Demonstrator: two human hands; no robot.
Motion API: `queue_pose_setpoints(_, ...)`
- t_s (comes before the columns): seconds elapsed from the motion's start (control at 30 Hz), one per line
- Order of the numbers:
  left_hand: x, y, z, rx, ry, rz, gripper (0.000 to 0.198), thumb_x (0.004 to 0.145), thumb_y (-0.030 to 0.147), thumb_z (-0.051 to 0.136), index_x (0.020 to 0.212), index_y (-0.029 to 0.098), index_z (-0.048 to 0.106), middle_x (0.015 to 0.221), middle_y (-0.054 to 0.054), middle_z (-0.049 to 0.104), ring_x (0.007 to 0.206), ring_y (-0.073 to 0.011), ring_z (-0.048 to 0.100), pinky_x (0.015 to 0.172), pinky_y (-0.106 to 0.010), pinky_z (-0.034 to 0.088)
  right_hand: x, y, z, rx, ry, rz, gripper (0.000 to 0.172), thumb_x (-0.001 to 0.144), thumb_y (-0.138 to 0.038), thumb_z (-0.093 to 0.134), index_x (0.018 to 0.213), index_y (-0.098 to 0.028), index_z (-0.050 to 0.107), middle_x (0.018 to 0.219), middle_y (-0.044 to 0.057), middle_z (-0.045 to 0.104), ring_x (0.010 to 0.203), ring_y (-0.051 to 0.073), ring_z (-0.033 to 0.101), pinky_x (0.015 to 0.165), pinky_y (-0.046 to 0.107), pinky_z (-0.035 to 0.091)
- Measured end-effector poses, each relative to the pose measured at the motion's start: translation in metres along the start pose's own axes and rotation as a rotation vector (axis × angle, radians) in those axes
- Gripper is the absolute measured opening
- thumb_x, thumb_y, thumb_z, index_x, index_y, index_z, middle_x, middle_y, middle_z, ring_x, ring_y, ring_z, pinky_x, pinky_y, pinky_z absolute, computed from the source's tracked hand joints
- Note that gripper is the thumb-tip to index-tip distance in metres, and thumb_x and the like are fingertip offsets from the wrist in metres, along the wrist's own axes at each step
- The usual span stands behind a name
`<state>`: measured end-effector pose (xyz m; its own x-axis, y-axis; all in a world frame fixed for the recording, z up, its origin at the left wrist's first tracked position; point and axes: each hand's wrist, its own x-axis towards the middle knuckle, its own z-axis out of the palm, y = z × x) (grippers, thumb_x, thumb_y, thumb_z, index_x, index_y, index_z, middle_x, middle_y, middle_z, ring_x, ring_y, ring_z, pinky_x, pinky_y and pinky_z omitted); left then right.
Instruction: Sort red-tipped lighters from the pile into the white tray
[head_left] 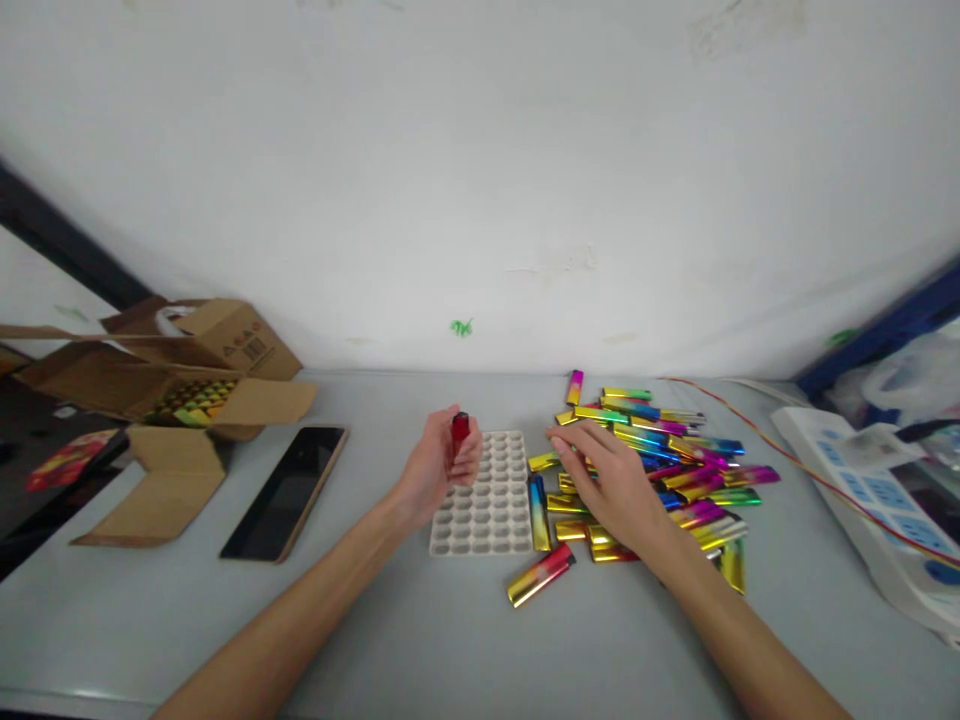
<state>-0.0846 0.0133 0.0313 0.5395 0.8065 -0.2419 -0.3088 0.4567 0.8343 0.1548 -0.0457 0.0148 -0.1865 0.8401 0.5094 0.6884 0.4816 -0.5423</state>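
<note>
My left hand [442, 458] is closed around a red lighter [460, 430] with a dark top, held upright over the left side of a pale tray [487, 545] with rows of small round cells. My right hand [611, 482] reaches over a loose pile of shiny lighters [697, 480] in gold, blue, purple, red and green. Its fingers are stretched out and slightly bent, with the thumb apart, and I see nothing held in them. A blue and gold lighter [538, 513] lies along the tray's right edge. Nearer to me is a red and gold lighter [541, 575].
A black phone [285, 495] lies left of the tray. Farther left stands an open cardboard box [255, 400] with several yellow-topped items inside. A white power strip [862, 500] and a red-yellow wire [772, 440] are at the right. The wall [480, 200] rises behind the table.
</note>
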Motion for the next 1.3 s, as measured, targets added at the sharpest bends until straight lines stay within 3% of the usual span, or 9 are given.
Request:
queue_pose_setpoints(0.23, 0.0, 0.001, -0.004, 0.01, 0.025, -0.011, 0.04, 0.092, 0.047, 0.052, 0.066, 0.021, 0.037, 0.06, 0.008, 0.021, 0.046, -0.007, 0.02, 0.044, -0.017, 0.022, -0.001, -0.006, 0.002, 0.014, -0.05, -0.021, 0.031, 0.111, -0.031, 0.042, 0.12, -0.024, 0.07, 0.108, 0.009, 0.072, 0.103, 0.024, 0.07, 0.093, 0.039, 0.058)
queue_pose_setpoints(0.47, 0.001, 0.007, -0.01, 0.05, 0.066, 0.051, 0.049, 0.092, 0.066, 0.053, 0.079, 0.019, 0.053, 0.059, 0.009, 0.03, 0.044, -0.0063, 0.024, 0.041, -0.016, 0.024, -0.005, -0.01, 0.007, -0.049, -0.102, -0.084, 0.027, 0.109, -0.031, 0.047, 0.117, -0.02, 0.071, 0.111, 0.012, 0.071, 0.107, 0.025, 0.067, 0.098, 0.045, 0.057)
queue_pose_setpoints(0.57, 0.002, 0.013, -0.012, 0.078, 0.08, 0.17, 0.038, 0.092, 0.058, 0.061, 0.098, 0.021, 0.059, 0.062, 0.008, 0.043, 0.045, -0.0081, 0.034, 0.041, -0.019, 0.033, -0.006, -0.016, 0.01, -0.068, -0.14, -0.167, 0.027, 0.108, -0.031, 0.052, 0.126, -0.021, 0.069, 0.128, 0.013, 0.071, 0.122, 0.026, 0.064, 0.11, 0.05, 0.052)
queue_pose_setpoints(0.7, 0.009, 0.016, -0.022, 0.216, 0.165, 0.414, 0.035, 0.09, 0.053, 0.073, 0.096, 0.019, 0.065, 0.084, -0.001, 0.066, 0.069, -0.0139, 0.061, 0.059, -0.025, 0.052, -0.004, -0.025, 0.017, -0.172, -0.232, -0.233, 0.036, 0.107, -0.035, 0.055, 0.139, -0.021, 0.064, 0.149, 0.012, 0.062, 0.143, 0.03, 0.053, 0.126, 0.061, 0.033)
queue_pose_setpoints(0.8, 0.016, 0.015, -0.034, 0.373, 0.298, 0.539, 0.041, 0.088, 0.055, 0.075, 0.102, 0.017, 0.074, 0.1, -0.005, 0.073, 0.085, -0.0142, 0.066, 0.076, -0.026, 0.056, -0.003, -0.029, 0.023, -0.24, -0.279, -0.228, 0.044, 0.108, -0.042, 0.052, 0.146, -0.02, 0.06, 0.158, 0.013, 0.055, 0.15, 0.032, 0.046, 0.127, 0.066, 0.027)
queue_pose_setpoints(0.87, 0.019, 0.016, -0.042, 0.485, 0.334, 0.578, 0.044, 0.085, 0.056, 0.078, 0.106, 0.017, 0.077, 0.1, -0.005, 0.076, 0.087, -0.0154, 0.068, 0.084, -0.027, 0.056, -0.004, -0.03, 0.026, -0.266, -0.309, -0.233, 0.047, 0.109, -0.045, 0.047, 0.147, -0.019, 0.058, 0.16, 0.013, 0.052, 0.151, 0.031, 0.044, 0.128, 0.066, 0.023)
queue_pose_setpoints(1.07, 0.011, 0.03, -0.06, 0.796, 0.198, 0.461, 0.046, 0.08, 0.053, 0.083, 0.107, 0.017, 0.078, 0.099, -0.008, 0.081, 0.094, -0.0246, 0.075, 0.092, -0.038, 0.061, -0.009, -0.029, 0.028, -0.299, -0.365, -0.241, 0.048, 0.112, -0.046, 0.039, 0.147, -0.02, 0.058, 0.159, 0.01, 0.053, 0.149, 0.026, 0.047, 0.132, 0.062, 0.012)
queue_pose_setpoints(1.3, 0.0, 0.046, -0.069, 0.976, 0.115, 0.44, 0.038, 0.088, 0.052, 0.075, 0.106, 0.018, 0.079, 0.108, -0.01, 0.08, 0.098, -0.0268, 0.076, 0.095, -0.043, 0.063, -0.009, -0.026, 0.032, -0.295, -0.376, -0.229, 0.044, 0.111, -0.042, 0.043, 0.147, -0.021, 0.058, 0.158, 0.01, 0.055, 0.149, 0.026, 0.048, 0.13, 0.061, 0.02)
